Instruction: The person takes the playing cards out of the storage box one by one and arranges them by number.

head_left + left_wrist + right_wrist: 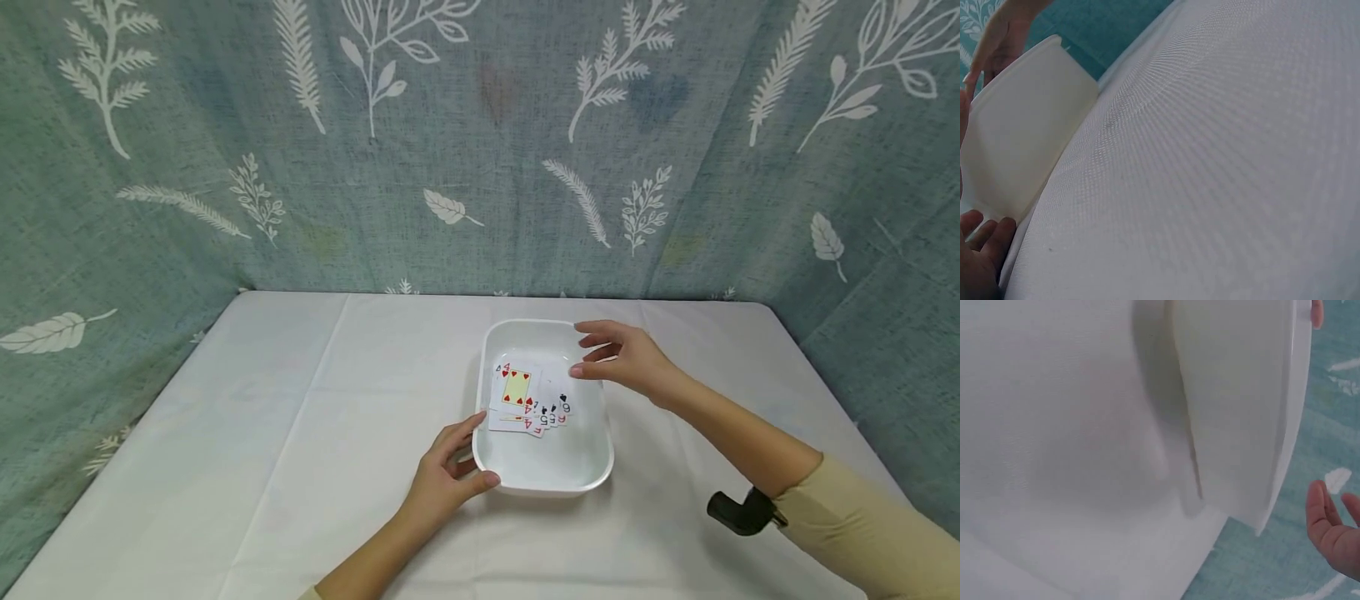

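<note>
A white rectangular tray sits mid-table and holds a fanned pile of playing cards, a four of hearts on top. My left hand rests against the tray's near-left corner, thumb on the near rim and fingers along the left wall. The left wrist view shows those fingers beside the tray's outer wall. My right hand hovers just above the tray's far-right part, fingers loosely spread and holding nothing. In the right wrist view its fingers are apart from the tray's wall.
The table wears a white cloth. A green curtain with white leaf prints closes in the back and both sides. A black camera mount sits on my right wrist.
</note>
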{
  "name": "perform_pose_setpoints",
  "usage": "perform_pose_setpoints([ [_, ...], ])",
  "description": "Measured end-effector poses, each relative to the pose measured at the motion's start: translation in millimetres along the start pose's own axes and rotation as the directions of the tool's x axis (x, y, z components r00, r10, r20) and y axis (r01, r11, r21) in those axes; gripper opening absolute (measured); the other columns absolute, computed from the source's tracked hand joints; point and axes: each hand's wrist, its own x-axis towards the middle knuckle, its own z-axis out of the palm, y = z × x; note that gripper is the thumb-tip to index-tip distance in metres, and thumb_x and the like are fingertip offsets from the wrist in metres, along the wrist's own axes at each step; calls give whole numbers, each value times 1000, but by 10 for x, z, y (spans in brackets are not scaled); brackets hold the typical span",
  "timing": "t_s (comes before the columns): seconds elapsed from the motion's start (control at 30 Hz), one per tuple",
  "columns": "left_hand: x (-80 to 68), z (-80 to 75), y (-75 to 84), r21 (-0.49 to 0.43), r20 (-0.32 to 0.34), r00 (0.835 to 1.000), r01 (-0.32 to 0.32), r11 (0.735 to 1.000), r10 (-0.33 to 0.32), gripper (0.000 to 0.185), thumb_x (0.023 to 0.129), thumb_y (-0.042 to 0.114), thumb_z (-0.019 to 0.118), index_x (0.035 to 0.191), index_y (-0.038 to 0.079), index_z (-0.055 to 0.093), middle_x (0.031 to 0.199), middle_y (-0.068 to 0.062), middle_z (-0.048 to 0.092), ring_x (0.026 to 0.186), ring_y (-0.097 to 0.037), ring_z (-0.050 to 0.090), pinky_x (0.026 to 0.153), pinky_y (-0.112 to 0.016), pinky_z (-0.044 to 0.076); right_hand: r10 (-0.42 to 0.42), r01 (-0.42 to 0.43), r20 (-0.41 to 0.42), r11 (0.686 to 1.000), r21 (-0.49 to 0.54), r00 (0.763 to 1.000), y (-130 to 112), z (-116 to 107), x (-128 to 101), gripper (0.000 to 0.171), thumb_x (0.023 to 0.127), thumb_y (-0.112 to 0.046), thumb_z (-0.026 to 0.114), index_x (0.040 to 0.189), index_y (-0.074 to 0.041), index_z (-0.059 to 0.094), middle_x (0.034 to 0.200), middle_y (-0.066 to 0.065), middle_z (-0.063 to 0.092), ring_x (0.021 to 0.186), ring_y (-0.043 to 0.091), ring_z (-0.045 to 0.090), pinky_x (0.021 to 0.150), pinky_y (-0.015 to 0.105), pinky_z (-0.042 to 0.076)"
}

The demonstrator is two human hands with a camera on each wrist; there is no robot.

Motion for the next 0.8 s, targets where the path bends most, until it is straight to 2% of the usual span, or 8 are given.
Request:
perform_pose_setpoints([
  [0.27,5,-2,-26,-15,-2,1000,-8,1000,7,74,75,10,79,139,3,44,131,-27,41,118,-43,47,94,-35,53,2,8,64,986,-164,998,-60,244,223,71,75,-27,81,135,-7,50,126,20,56,106,29,59,82,35,58],
  [0.5,5,-13,-29,-39,8,1000,19,999,-19,76,74,14,80,139,1,43,132,-26,40,119,-43,48,93,-34,53,-30,53,81,953,-299,996,0,481,365,69,74,-24,82,131,-3,51,120,19,58,104,29,60,80,35,58],
  [0.8,3,-18,-9,-39,8,1000,21,999,-21,76,74,13,80,139,1,43,130,-26,42,117,-43,49,92,-34,54,15,21,77,899,-438,997,138,729,603,75,67,-28,87,129,-3,52,115,14,60,100,25,58,82,34,55],
])
